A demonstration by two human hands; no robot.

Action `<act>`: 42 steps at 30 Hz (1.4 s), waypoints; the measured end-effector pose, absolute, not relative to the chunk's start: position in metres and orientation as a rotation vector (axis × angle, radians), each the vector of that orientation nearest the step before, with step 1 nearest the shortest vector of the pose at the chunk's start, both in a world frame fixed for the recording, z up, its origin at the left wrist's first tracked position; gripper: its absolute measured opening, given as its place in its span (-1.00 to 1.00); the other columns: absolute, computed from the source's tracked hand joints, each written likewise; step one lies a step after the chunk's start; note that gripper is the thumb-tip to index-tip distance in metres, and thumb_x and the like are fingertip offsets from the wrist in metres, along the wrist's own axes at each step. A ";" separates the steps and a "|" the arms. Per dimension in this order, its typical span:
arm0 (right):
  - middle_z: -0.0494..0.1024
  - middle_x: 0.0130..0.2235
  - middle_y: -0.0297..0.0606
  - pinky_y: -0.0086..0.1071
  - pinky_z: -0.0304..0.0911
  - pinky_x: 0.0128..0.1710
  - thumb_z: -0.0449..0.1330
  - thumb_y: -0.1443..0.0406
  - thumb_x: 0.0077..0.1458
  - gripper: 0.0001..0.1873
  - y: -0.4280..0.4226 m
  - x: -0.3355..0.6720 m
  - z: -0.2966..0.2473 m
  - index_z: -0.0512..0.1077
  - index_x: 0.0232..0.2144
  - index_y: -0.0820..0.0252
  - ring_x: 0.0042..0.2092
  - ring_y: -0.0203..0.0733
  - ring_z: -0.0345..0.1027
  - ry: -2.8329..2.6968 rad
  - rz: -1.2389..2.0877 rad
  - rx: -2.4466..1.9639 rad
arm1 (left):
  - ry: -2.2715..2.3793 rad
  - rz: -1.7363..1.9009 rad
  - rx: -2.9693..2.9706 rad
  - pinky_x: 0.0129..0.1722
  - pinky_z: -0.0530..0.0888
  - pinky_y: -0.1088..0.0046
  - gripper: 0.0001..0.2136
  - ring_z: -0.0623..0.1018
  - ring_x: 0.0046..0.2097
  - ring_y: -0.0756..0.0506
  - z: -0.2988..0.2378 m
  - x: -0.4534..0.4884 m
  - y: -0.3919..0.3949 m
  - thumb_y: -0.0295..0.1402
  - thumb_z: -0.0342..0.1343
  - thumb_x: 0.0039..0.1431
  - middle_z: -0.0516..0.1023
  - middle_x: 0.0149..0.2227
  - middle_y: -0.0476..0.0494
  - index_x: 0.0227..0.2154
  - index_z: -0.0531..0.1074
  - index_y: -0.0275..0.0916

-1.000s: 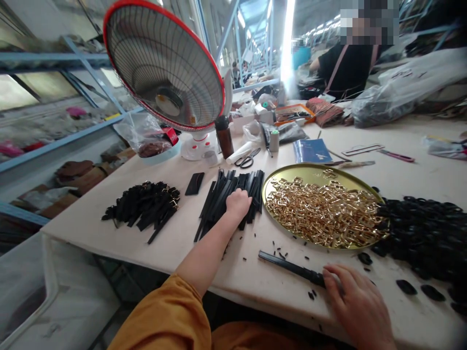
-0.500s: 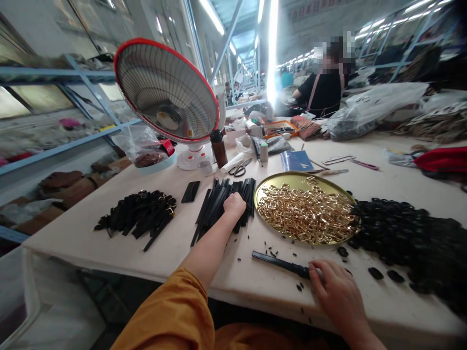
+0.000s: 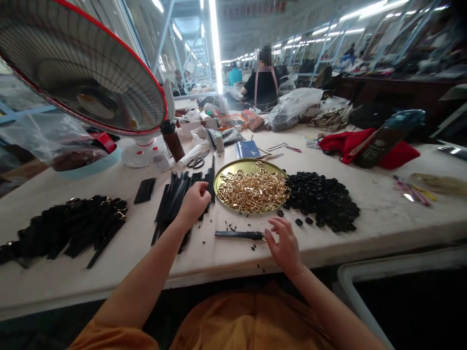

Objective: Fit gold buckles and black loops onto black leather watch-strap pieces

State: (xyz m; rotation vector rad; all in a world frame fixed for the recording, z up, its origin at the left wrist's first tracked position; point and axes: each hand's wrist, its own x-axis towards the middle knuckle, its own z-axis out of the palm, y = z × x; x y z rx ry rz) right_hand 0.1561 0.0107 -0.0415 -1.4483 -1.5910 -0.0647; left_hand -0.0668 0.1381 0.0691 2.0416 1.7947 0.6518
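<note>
My left hand (image 3: 196, 200) is over the right side of a pile of black straps (image 3: 174, 194), fingers closed. One thin black strap (image 3: 212, 170) rises from its fingertips past the top of the pile. My right hand (image 3: 286, 244) is raised at the table's front, fingers apart, with nothing visible in it. By its thumb lies a single black strap piece (image 3: 237, 235) with a small metallic glint at its right end; whether they touch, I cannot tell. A round gold tray (image 3: 226, 170) full of gold buckles (image 3: 253, 192) sits just beyond.
Black oval pieces (image 3: 321, 197) heap right of the tray. At left lie more black straps with gold buckles (image 3: 73, 226) and a flat black object (image 3: 145, 190). Behind stand a red-rimmed fan (image 3: 144, 153), brown bottle (image 3: 172, 140), scissors (image 3: 198, 160) and blue booklet (image 3: 247, 149). A person (image 3: 263, 85) sits farther back.
The view has swung right. My left hand now has one strap standing out above the pile. My right hand has come off the strap piece, and its fingers have spread.
</note>
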 end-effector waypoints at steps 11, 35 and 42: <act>0.44 -0.54 -0.25 -0.39 0.14 -0.46 -0.12 0.20 0.20 -0.62 -0.042 0.138 0.008 0.41 -0.45 0.23 -0.46 -0.22 0.29 -1.759 0.806 -1.657 | 0.633 0.505 1.262 -0.26 0.34 0.45 -0.67 0.40 -0.25 -0.03 0.062 -0.015 0.027 -0.18 0.05 0.01 0.40 -0.25 -0.14 -0.20 0.37 -0.27; 0.46 -0.35 -0.16 -0.30 0.14 -0.39 0.10 0.23 0.00 -0.79 0.064 0.237 -0.017 0.42 -0.35 0.23 -0.38 -0.14 0.32 -1.838 0.127 -2.155 | 0.893 0.261 0.778 -0.58 0.19 0.63 -0.69 0.30 -0.57 0.12 0.027 0.011 0.048 -0.21 0.10 -0.07 0.39 -0.55 0.00 -0.33 0.43 -0.37; 0.50 -0.35 -0.25 -0.35 0.26 -0.35 0.19 0.12 -0.06 -0.63 0.015 0.207 0.004 0.41 -0.20 0.16 -0.38 -0.25 0.34 -1.108 1.212 -1.576 | 0.853 0.245 0.774 -0.56 0.22 0.61 -0.72 0.32 -0.57 0.11 0.033 0.006 0.039 -0.23 0.06 -0.04 0.41 -0.55 0.01 -0.32 0.42 -0.33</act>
